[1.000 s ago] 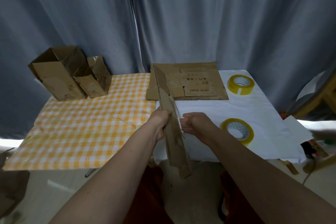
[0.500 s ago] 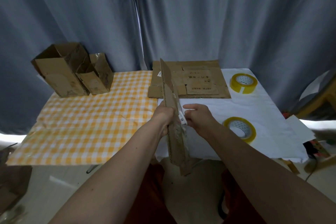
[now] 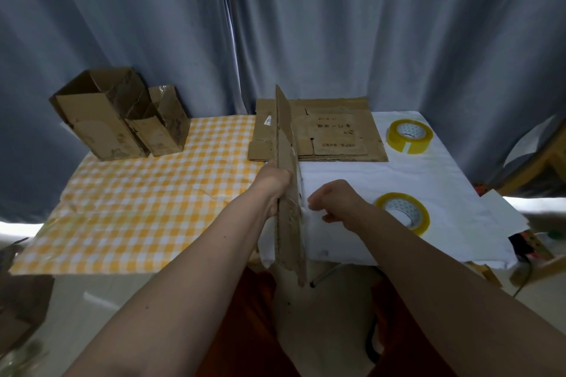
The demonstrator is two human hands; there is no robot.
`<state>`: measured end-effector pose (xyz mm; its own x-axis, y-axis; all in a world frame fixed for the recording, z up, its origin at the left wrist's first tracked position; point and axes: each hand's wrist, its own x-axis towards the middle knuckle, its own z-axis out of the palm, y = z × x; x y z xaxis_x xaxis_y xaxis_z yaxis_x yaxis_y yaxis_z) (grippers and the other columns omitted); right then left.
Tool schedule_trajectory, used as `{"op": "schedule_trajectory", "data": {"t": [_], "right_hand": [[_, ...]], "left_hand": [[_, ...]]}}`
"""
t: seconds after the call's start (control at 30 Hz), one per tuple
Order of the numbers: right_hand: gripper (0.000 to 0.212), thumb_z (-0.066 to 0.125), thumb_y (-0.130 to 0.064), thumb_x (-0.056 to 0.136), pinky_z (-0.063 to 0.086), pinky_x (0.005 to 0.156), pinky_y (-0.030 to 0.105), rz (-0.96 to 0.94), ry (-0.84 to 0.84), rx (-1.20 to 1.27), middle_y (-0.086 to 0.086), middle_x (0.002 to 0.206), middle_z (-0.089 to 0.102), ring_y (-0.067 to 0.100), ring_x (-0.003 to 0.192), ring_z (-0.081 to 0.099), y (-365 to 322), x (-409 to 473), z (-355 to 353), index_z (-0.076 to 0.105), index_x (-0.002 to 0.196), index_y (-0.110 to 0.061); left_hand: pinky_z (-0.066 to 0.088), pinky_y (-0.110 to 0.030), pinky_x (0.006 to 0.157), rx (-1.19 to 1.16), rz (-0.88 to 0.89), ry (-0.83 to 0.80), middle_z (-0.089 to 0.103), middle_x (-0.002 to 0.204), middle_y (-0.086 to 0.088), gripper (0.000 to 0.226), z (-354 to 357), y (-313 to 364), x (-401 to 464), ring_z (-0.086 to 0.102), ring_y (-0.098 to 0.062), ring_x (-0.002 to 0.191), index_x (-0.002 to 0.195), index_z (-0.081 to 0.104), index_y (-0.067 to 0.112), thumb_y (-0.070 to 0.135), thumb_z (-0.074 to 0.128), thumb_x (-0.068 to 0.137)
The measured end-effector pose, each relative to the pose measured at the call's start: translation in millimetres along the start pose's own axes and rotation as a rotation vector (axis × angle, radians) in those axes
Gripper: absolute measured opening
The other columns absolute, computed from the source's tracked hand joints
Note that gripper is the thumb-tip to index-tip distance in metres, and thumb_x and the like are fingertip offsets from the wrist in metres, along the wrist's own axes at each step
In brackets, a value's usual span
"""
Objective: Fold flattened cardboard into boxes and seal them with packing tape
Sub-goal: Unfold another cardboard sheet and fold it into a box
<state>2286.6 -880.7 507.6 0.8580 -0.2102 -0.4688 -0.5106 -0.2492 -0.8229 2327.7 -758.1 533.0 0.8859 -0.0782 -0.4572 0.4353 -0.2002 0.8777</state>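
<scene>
tape rolls: 2 (image 3: 409, 135) (image 3: 403, 213) | folded boxes: 2 (image 3: 98, 119) (image 3: 162, 127) | flat cardboard: held 1 (image 3: 288, 190), stack uncounted (image 3: 337, 135)

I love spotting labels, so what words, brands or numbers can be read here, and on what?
None can be read for certain.
Flat cardboard stack: dark printed characters, upside down to the camera, too blurred to read.
Small white sticker on that stack: too small to read.
Tape rolls: patterned cores, no legible text.
Folded boxes: smudged marks, illegible.
</scene>
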Motion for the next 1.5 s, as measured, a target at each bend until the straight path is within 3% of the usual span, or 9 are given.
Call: {"op": "schedule_trajectory", "data": {"t": [0.13,0.37,0.57,0.67,0.8,1.0,1.23,1.4,1.5], "right_hand": [[0.013,0.059,0.002,0.087,0.052,0.080,0.033,-0.077,-0.027,-0.082,0.016,0.097,0.063,0.021,0.082,0.059,4,1,-2,0.067,0.097,0.005],[0.041,0.058,-0.054,0.087,0.046,0.099,0.042,-0.147,-0.247,0.319,-0.001,0.117,0.063,0.021,0.110,0.060,-6,-2,8,0.061,0.117,-0.026],[0.039,0.065,-0.045,0.084,0.045,0.101,0.047,-0.218,-0.306,0.315,0.001,0.117,0.066,0.024,0.107,0.063,-3,0,4,0.062,0.120,-0.029],[0.066,0.074,-0.047,0.076,0.045,0.101,0.047,-0.171,-0.315,0.320,0.002,0.130,0.058,0.025,0.110,0.061,-2,1,2,0.049,0.135,-0.030],[0.038,0.066,-0.035,0.087,0.050,0.096,0.044,-0.185,-0.330,0.346,0.002,0.119,0.065,0.026,0.106,0.064,-3,1,0,0.060,0.124,-0.026],[0.024,0.050,-0.005,0.076,0.052,0.086,0.047,-0.151,-0.193,0.334,0.021,0.092,0.059,0.036,0.091,0.059,-13,-7,1,0.063,0.096,-0.006],[0.049,0.043,0.006,0.090,0.043,0.085,0.034,-0.217,-0.031,-0.178,0.014,0.126,0.049,0.030,0.116,0.047,-39,-15,-13,0.036,0.137,-0.006],[0.023,0.045,0.001,0.089,0.047,0.060,0.034,-0.222,0.200,-0.347,0.012,0.087,0.049,0.024,0.075,0.052,-57,-3,-52,0.040,0.110,-0.004],[0.014,0.041,0.001,0.090,0.035,0.049,0.028,-0.203,0.197,-0.411,0.011,0.079,0.044,0.020,0.064,0.045,-59,-5,-61,0.038,0.103,-0.004]], "left_hand": [[0.056,-0.053,0.082,0.031,0.017,0.005,0.061,0.111,-0.017,0.032,0,7,0,0.064,-0.037,0.096,0.130,0.044,0.015,0.012,0.041,0.099],[0.058,-0.040,0.076,-0.103,-0.121,-0.121,0.067,0.103,-0.014,0.041,6,4,-10,0.068,-0.031,0.091,0.132,0.051,0.011,0.038,0.043,0.102],[0.054,-0.051,0.091,-0.190,-0.145,-0.169,0.065,0.119,-0.017,0.053,5,-4,-3,0.066,-0.034,0.102,0.124,0.059,0.009,0.052,0.042,0.098],[0.054,-0.053,0.089,-0.177,-0.135,-0.204,0.061,0.125,-0.013,0.043,1,-5,-4,0.068,-0.035,0.098,0.113,0.060,0.019,0.055,0.048,0.095],[0.059,-0.045,0.069,-0.131,-0.091,-0.207,0.060,0.125,-0.008,0.047,0,-7,-4,0.068,-0.033,0.092,0.124,0.060,0.018,0.054,0.045,0.096],[0.051,-0.029,0.048,0.053,0.082,-0.078,0.063,0.072,-0.007,0.028,-3,-4,-7,0.064,-0.024,0.056,0.114,0.058,0.009,0.011,0.033,0.101],[0.052,-0.040,0.068,0.181,0.170,0.058,0.066,0.100,-0.021,0.022,-20,4,3,0.064,-0.034,0.086,0.103,0.059,0.013,0.007,0.039,0.096],[0.057,-0.049,0.080,0.168,0.196,0.061,0.063,0.086,-0.020,0.027,-50,20,-1,0.064,-0.037,0.085,0.081,0.057,0.010,-0.007,0.040,0.093],[0.061,-0.037,0.066,0.215,0.132,-0.021,0.063,0.093,-0.019,0.023,-65,18,-4,0.065,-0.029,0.078,0.099,0.057,0.005,-0.012,0.046,0.091]]}}
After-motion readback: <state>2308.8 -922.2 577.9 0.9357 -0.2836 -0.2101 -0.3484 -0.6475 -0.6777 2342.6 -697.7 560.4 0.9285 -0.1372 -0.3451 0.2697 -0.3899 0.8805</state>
